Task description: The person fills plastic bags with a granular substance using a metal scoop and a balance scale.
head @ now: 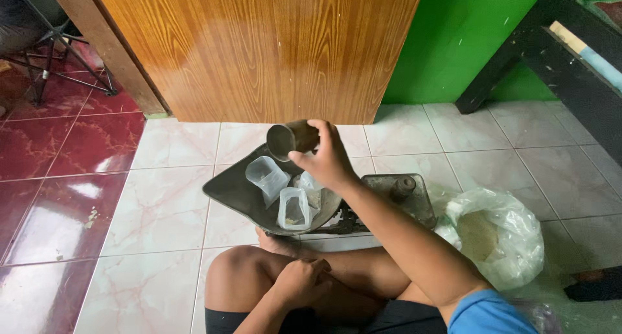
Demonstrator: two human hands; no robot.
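Note:
My right hand (327, 158) grips a dull metal cup (291, 139), tipped on its side with its mouth facing left, above a grey metal scale pan (227, 195). In the pan lie two clear plastic cups, one (266, 176) on the left and one (295, 209) nearer me, plus a small clear bag (310, 182). My left hand (302, 282) rests curled on my crossed leg, holding nothing. The pan sits on a grey balance scale (405, 195) on the floor.
A clear plastic bag of pale grain (495, 233) lies at my right. A wooden door (259, 49) and green wall (453, 36) stand behind. A dark wooden frame (557, 55) is at the right, a metal stand (52, 55) at the far left.

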